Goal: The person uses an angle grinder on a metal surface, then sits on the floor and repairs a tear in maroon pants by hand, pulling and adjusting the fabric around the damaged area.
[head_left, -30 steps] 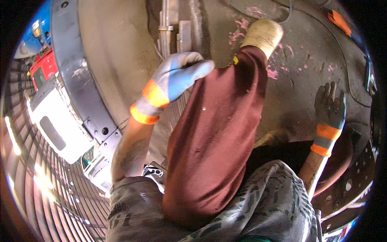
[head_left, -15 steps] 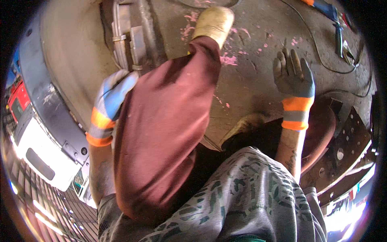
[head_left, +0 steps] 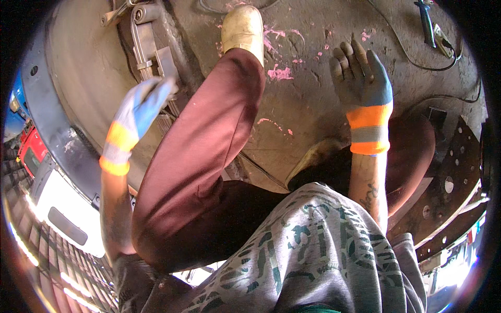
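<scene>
My left hand, in a grey and blue work glove with an orange-striped cuff, is raised beside my bent left knee. Its fingers stretch out, slightly smeared, close to a leaf spring pack with metal clamps; whether they touch it I cannot tell. On the other side, my right hand, gloved the same way, lies over the dirty floor with its fingers spread and nothing in them. My left leg, in maroon trousers with a pale boot, stretches forward between the two hands.
A blue-handled tool lies at the top right, beside a cable. A perforated steel plate stands at right. Along the left runs a dark metal beam, with a red vehicle and a white one beyond.
My left hand has come away from my knee toward the leaf spring. My left leg and boot have shifted left in the view. The right hand stays spread, slightly higher and further left.
</scene>
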`<action>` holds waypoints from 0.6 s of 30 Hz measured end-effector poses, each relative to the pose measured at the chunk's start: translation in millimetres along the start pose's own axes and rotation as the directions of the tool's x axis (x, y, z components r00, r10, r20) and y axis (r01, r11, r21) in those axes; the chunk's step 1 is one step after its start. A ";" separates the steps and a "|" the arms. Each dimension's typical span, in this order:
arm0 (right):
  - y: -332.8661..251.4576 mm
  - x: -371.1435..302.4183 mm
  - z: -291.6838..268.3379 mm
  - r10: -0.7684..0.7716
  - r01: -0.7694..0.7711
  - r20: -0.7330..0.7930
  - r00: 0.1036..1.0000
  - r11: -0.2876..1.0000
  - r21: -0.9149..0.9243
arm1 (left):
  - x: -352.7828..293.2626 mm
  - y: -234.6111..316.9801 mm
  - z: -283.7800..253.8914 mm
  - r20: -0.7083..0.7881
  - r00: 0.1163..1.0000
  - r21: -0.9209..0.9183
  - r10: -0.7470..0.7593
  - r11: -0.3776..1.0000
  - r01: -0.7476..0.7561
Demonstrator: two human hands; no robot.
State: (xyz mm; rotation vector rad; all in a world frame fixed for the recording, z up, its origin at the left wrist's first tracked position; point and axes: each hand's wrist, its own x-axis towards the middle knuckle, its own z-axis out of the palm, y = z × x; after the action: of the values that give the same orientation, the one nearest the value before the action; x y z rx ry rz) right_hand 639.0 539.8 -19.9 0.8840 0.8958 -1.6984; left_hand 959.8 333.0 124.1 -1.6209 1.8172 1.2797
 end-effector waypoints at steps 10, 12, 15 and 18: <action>14.0 13.9 -33.2 0.021 -0.027 -0.032 0.999 0.976 -0.215 | 55.2 30.7 3.5 0.134 0.970 0.538 0.204 0.807 -0.244; 17.4 14.9 -37.4 0.030 -0.037 -0.039 0.999 0.977 -0.209 | 54.8 20.3 -7.0 0.104 0.993 0.565 0.058 0.818 -0.107; 21.3 13.6 -38.6 0.037 -0.053 -0.083 0.996 0.977 -0.208 | 46.5 10.7 0.4 0.065 0.984 0.587 0.164 0.792 -0.171; 46.7 22.3 -57.1 0.002 0.016 0.055 0.998 0.944 -0.329 | 48.1 10.5 2.2 0.061 0.997 0.580 0.056 0.811 -0.081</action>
State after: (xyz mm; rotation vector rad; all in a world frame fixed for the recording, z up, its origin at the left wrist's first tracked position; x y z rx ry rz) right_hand 686.5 569.0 -73.1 0.6067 1.1070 -1.5123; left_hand 937.2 306.4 89.4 -1.1816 1.9936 0.6577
